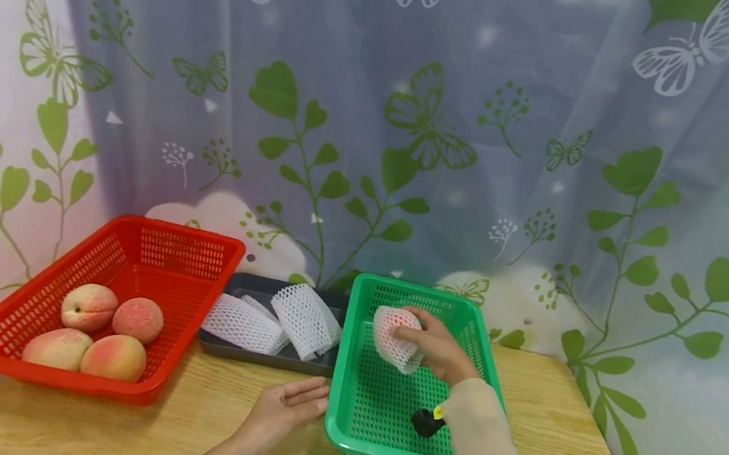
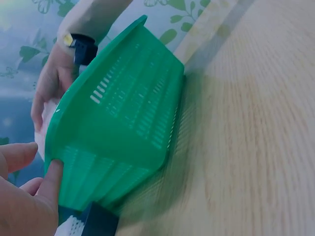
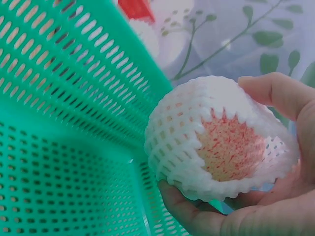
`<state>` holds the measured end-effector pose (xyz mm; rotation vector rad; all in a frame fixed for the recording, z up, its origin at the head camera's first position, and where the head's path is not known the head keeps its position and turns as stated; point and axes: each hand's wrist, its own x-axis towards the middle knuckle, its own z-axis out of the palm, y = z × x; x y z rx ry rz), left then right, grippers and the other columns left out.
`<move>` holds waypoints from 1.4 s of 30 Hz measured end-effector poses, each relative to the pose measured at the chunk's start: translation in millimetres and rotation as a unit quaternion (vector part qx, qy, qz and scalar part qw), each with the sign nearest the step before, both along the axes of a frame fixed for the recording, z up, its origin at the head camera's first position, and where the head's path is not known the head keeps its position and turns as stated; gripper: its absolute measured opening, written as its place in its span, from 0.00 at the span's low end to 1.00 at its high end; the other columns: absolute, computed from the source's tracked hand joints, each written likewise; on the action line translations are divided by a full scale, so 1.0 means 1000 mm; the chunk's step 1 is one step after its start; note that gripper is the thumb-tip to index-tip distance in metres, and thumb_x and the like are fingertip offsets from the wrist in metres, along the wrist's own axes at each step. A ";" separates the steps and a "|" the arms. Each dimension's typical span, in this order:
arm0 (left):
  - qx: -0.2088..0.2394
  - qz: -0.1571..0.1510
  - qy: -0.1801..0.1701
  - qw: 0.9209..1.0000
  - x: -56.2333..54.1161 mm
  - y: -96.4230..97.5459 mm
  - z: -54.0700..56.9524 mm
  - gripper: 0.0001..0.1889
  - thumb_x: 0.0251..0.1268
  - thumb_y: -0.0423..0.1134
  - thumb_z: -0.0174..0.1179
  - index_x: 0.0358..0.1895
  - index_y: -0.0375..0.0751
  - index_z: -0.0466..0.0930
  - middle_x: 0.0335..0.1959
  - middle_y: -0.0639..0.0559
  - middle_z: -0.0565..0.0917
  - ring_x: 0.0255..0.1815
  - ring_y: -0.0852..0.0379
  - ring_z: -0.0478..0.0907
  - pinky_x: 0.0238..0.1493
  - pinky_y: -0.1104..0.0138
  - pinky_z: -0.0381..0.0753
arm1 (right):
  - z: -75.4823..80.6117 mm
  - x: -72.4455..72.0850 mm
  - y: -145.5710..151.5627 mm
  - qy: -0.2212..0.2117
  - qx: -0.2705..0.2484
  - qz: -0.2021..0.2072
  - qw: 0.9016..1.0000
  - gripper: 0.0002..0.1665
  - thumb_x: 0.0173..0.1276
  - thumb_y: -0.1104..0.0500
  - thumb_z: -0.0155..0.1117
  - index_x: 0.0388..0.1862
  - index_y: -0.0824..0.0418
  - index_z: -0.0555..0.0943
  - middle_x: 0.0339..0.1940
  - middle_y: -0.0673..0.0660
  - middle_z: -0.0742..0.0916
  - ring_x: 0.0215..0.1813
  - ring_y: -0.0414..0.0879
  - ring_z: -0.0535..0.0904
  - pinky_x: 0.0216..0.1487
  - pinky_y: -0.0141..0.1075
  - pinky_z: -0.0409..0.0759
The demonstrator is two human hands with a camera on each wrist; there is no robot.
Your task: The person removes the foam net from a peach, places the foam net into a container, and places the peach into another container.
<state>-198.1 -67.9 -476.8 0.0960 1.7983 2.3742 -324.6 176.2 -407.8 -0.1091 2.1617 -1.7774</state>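
Observation:
My right hand [image 1: 439,345] holds a peach [image 3: 231,147] wrapped in a white foam net sleeve [image 1: 396,338], above the floor of the green basket [image 1: 369,446]. Through the sleeve's open end, red-speckled peach skin shows in the right wrist view. Thumb and fingers grip the sleeve from opposite sides. My left hand [image 1: 276,421] is by the basket's left side, fingers extended and loose. In the left wrist view one fingertip [image 2: 53,169] appears to touch the green rim.
Several peaches lie in a red basket [image 1: 173,344] at the left. Between the baskets, a dark grey tray [image 1: 235,353] holds white foam net sleeves [image 1: 305,320]. A patterned curtain [image 1: 362,48] hangs behind the wooden table [image 1: 559,434]. A black wrist device [image 1: 426,423] sits at my right wrist.

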 end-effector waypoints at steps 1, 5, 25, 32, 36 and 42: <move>0.000 0.002 -0.002 1.000 0.000 -0.002 0.000 0.28 0.62 0.31 0.62 0.64 0.21 0.66 0.57 0.33 0.78 0.50 0.60 0.80 0.50 0.68 0.80 | 0.003 0.001 -0.001 0.003 -0.002 0.004 1.000 0.38 0.67 0.59 0.62 0.73 0.55 0.60 0.64 0.67 0.70 0.53 0.56 0.76 0.45 0.47 0.80; 0.004 0.010 -0.002 1.000 -0.001 -0.008 0.003 0.29 0.64 0.34 0.61 0.64 0.22 0.65 0.58 0.33 0.77 0.52 0.55 0.80 0.53 0.61 0.80 | 0.014 0.009 -0.009 0.019 -0.001 0.015 1.000 0.38 0.67 0.59 0.63 0.73 0.54 0.60 0.65 0.66 0.70 0.54 0.55 0.75 0.46 0.47 0.80; -0.076 0.086 0.086 0.990 -0.001 -0.042 0.020 0.32 0.59 0.32 0.65 0.69 0.38 0.66 0.66 0.40 0.71 0.66 0.44 0.69 0.56 0.68 0.76 | 0.026 0.053 -0.069 0.096 -0.044 0.062 0.993 0.37 0.64 0.59 0.65 0.71 0.56 0.64 0.60 0.64 0.73 0.50 0.51 0.77 0.45 0.41 0.81; -0.090 0.093 0.139 0.982 0.001 -0.055 0.028 0.38 0.57 0.27 0.64 0.72 0.42 0.60 0.70 0.45 0.66 0.69 0.43 0.63 0.61 0.60 0.73 | 0.019 0.069 -0.095 0.094 -0.078 0.061 0.991 0.38 0.63 0.58 0.66 0.71 0.57 0.64 0.58 0.63 0.74 0.48 0.50 0.77 0.44 0.41 0.82; -0.101 0.092 0.165 0.977 0.003 -0.059 0.032 0.40 0.57 0.25 0.64 0.73 0.40 0.58 0.71 0.43 0.65 0.70 0.43 0.62 0.62 0.57 0.71 | 0.014 0.077 -0.110 0.091 -0.105 0.052 0.989 0.38 0.63 0.59 0.65 0.70 0.61 0.63 0.57 0.64 0.73 0.48 0.50 0.77 0.44 0.41 0.82; -0.106 0.085 0.184 0.973 0.008 -0.064 0.033 0.40 0.56 0.25 0.65 0.73 0.36 0.56 0.72 0.39 0.62 0.70 0.44 0.62 0.62 0.58 0.70 | 0.005 0.088 -0.130 0.084 -0.146 0.035 0.985 0.37 0.65 0.59 0.64 0.70 0.62 0.63 0.59 0.63 0.74 0.51 0.48 0.76 0.48 0.40 0.80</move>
